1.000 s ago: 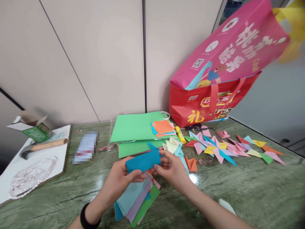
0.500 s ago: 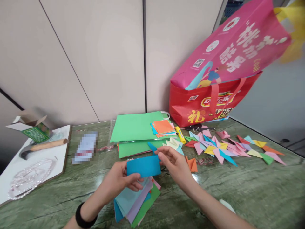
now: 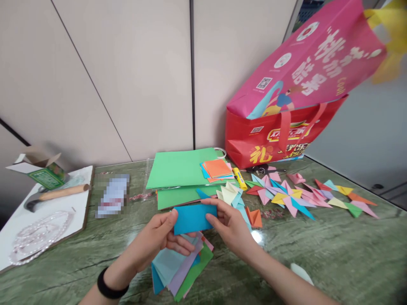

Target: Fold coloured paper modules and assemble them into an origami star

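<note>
A folded blue paper rectangle (image 3: 192,220) is held up between both hands in the head view. My left hand (image 3: 155,237) grips its left end, thumb on the upper corner and fingers underneath. At the other end, my right hand (image 3: 232,224) pinches the right edge between thumb and fingers. Below the hands lies a fanned stack of coloured paper sheets (image 3: 178,271), partly covered by the left fingers. Just beyond the right fingertips a pointed blue folded piece (image 3: 202,194) shows in part.
Green paper sheets (image 3: 178,169) carry small orange and blue squares (image 3: 218,168). A yellow glue stick (image 3: 239,178) and folded paper stars (image 3: 288,195) lie to the right, before a red bag (image 3: 241,144). On the left, a hammer (image 3: 60,193) rests on a white board (image 3: 81,212).
My left thumb has moved from the paper's lower edge to its upper left corner. My right fingers have come onto the right edge. The curved blue paper now looks flatter.
</note>
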Demonstrator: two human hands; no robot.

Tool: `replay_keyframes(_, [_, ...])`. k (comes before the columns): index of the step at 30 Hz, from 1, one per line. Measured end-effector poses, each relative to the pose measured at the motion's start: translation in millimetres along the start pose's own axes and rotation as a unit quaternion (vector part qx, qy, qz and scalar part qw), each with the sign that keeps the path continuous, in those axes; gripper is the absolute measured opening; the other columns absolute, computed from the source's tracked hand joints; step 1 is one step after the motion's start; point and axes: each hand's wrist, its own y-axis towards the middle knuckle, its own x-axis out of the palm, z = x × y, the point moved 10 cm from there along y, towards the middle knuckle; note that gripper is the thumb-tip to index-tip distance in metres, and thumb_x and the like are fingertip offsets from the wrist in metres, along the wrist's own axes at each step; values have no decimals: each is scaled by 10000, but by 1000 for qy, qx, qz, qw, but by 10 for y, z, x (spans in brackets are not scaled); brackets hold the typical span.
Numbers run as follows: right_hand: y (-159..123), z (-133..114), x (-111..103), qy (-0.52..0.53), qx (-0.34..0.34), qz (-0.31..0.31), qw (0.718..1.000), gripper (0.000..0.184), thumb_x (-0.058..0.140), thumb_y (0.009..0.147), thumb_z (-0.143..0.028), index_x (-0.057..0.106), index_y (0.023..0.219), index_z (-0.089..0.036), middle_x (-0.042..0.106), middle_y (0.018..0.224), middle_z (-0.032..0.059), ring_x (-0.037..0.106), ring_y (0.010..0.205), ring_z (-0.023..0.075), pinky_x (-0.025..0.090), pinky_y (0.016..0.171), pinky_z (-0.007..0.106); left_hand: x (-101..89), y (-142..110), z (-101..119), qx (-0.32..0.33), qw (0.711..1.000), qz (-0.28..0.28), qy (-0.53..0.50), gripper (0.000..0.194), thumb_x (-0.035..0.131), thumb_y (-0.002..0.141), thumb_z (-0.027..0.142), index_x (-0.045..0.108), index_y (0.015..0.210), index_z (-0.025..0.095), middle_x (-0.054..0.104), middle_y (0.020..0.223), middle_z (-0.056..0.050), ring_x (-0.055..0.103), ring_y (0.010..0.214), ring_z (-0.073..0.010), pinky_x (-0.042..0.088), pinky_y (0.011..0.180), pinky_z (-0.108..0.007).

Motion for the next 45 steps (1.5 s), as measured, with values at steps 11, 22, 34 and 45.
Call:
replay_keyframes(11, [-8, -41, -10, -40, -13, 5, 999, 253, 518, 786, -243, 614, 1016, -200, 645, 949, 66, 576, 726, 179, 453, 567, 265, 88, -30, 34, -3, 994, -44, -97, 413, 447, 880, 421, 659, 934, 70, 739, 834, -173, 709, 736, -254, 565, 709, -372])
replay_keyframes(22, [-56, -269, 42, -46, -85, -13, 995, 85, 555, 770, -169, 602, 835, -197, 643, 899, 58, 588, 864, 194, 476, 709, 301, 45, -19, 74, 15, 997, -23, -78, 434, 491, 851, 449, 678, 863, 58, 740, 755, -159, 704, 661, -220, 567, 632, -305])
replay_keyframes(34, [-53, -232, 18, -32, -66, 7, 997, 34, 644, 730, -212, 629, 756, -196, 644, 739, 16, 599, 709, 157, 492, 630, 249, -16, -10, 43, 14, 998, -13, -68, 394, 514, 846, 425, 670, 818, 64, 737, 798, -169, 699, 707, -231, 552, 692, -342])
replay_keyframes(45, [-95, -369, -69, -85, -135, 52, 986, 59, 612, 776, -182, 652, 746, -216, 684, 765, 24, 626, 733, 182, 497, 675, 301, 16, -10, 68, 19, 995, -30, -91, 265, 536, 859, 316, 670, 866, 87, 729, 883, -134, 694, 804, -252, 538, 775, -390])
